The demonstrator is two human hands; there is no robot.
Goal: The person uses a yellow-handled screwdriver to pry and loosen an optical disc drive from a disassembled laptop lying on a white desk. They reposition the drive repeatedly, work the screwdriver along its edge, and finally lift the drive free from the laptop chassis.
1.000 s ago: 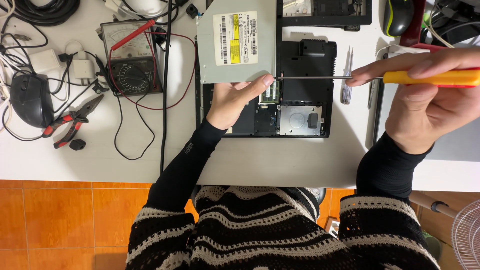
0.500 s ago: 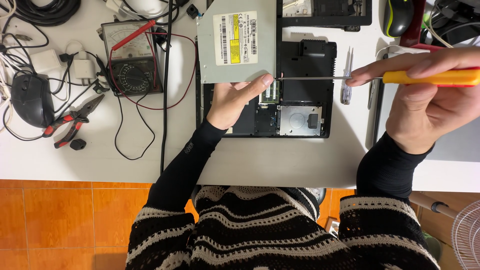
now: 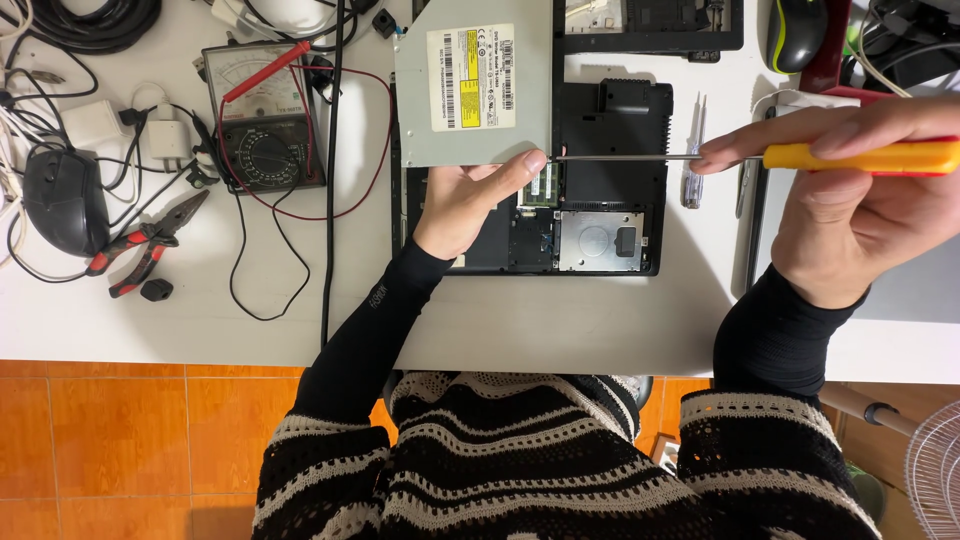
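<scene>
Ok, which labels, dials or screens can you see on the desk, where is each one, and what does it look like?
Label: on the grey optical drive held by the left hand; white rectangle, yellow patch, black barcodes.
Meter dial: top of the black multimeter, left of the drive; pale window, red probe lying across it.
No lit screens.

A white table (image 3: 600,330) stands over an orange tiled floor (image 3: 130,440). The light is even and bright. A white fan grille (image 3: 935,470) shows at the lower right corner.
</scene>
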